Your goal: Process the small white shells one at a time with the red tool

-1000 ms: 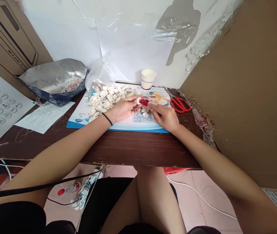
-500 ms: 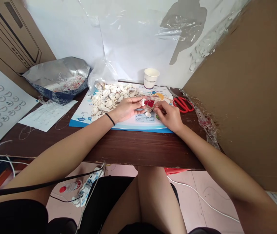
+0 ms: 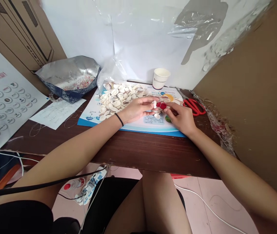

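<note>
My left hand [image 3: 139, 110] is closed, with a small white piece [image 3: 154, 104] pinched at its fingertips; it may be a shell. A deep red, shiny piece [image 3: 162, 106] sits between my two hands, just right of the white one. My right hand [image 3: 182, 119] pinches at the right end of the red piece with thumb and forefinger. Whether a thread joins the two pieces I cannot tell. Behind my left hand spreads a heap of pale seashells [image 3: 117, 99] on a blue and white printed sheet [image 3: 131, 126]. One loose shell [image 3: 157, 115] lies below my fingers.
Red-handled scissors [image 3: 194, 106] lie right of my right hand. A paper cup [image 3: 161, 78] stands at the back. A foil bag [image 3: 67, 78] of small red and white bits, a clear bag [image 3: 112, 72] and a note sheet [image 3: 57, 113] are leftward. Cardboard [image 3: 255, 97] walls the right.
The camera view has turned slightly left, so everything appears farther right. Both hands keep their hold on the white and red pieces, with barely any shift between them.
</note>
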The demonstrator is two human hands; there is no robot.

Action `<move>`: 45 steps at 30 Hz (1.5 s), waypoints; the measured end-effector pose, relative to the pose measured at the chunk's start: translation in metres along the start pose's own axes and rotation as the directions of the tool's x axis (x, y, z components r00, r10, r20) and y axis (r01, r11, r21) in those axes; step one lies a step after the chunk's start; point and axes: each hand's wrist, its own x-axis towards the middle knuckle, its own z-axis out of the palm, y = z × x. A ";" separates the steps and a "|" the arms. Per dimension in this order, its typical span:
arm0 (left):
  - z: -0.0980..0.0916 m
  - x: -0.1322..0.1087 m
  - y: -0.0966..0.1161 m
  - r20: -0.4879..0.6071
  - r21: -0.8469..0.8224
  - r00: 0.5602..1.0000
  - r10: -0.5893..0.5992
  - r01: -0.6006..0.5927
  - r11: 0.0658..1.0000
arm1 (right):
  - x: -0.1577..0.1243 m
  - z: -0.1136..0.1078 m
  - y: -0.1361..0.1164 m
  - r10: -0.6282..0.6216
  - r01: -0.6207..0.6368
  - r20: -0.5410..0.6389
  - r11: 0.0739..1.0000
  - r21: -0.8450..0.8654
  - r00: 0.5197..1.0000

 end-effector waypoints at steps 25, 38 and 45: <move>-0.008 0.004 -0.004 0.144 0.018 0.990 -0.014 0.012 1.000 | -0.005 -0.006 -0.010 -0.033 0.033 0.000 0.998 -0.059 0.999; -0.006 0.004 -0.003 0.118 0.067 0.993 -0.022 0.014 0.998 | -0.002 -0.002 0.002 -0.014 0.009 -0.030 0.986 -0.164 0.999; -0.007 0.003 -0.003 0.129 0.044 0.992 0.017 -0.023 0.999 | -0.002 -0.002 0.001 -0.017 0.013 -0.025 0.989 -0.151 1.000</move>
